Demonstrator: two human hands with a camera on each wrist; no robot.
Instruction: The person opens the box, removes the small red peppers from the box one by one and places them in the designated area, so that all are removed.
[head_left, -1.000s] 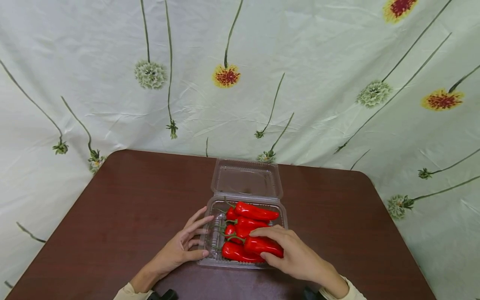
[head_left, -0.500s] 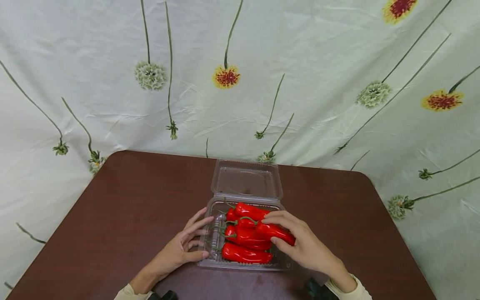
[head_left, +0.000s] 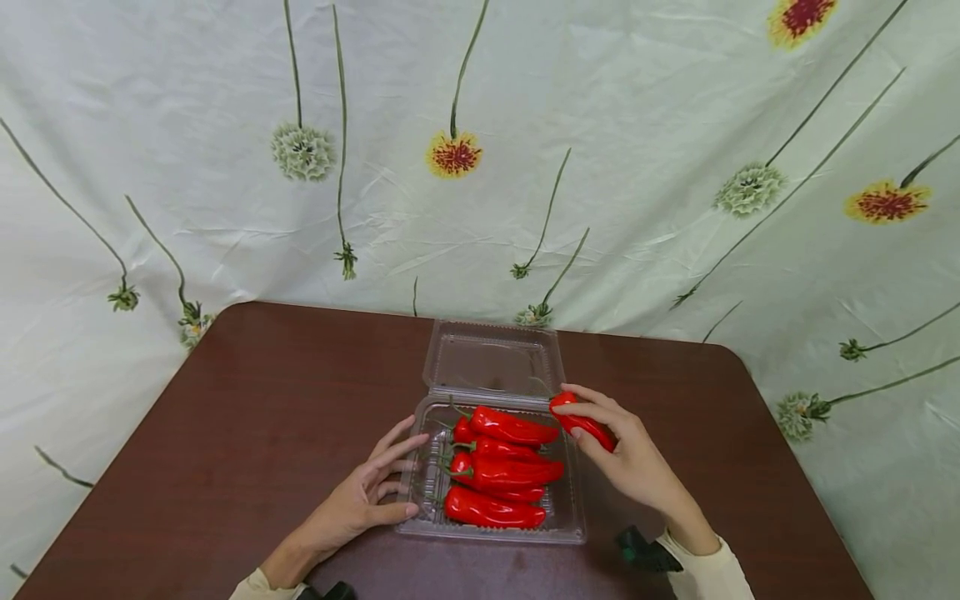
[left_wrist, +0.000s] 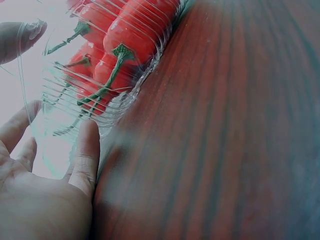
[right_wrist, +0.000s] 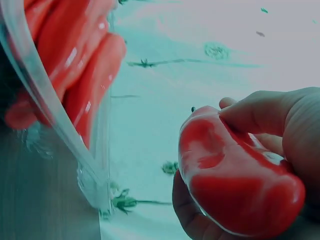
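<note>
A big white cloth (head_left: pixel 637 100) with flowers hangs behind a brown table (head_left: pixel 315 383), and on the table sits a see-through box (head_left: pixel 517 535) with its lid (head_left: pixel 491 358) laid back. The box looks thin and light to me, so a bump from the right side could make it slide. The left hand (head_left: pixel 360 493) is at the left wall, fingers spread and holding nothing; I can't tell if they press hard enough to stop a slide. The right hand (head_left: pixel 633 457) has its fingers and thumb round one red pepper (right_wrist: pixel 220 185), by the far right corner of the box. That skin is smooth and shiny — if the grip goes loose, the pepper could slip and roll on the table. The other peppers (head_left: pixel 495 507) lie in a pile inside the box, so a knock might send the top ones tumbling. Smallest are the green stems (left_wrist: pixel 122 51) — they could catch on each other, or snap if pulled.
</note>
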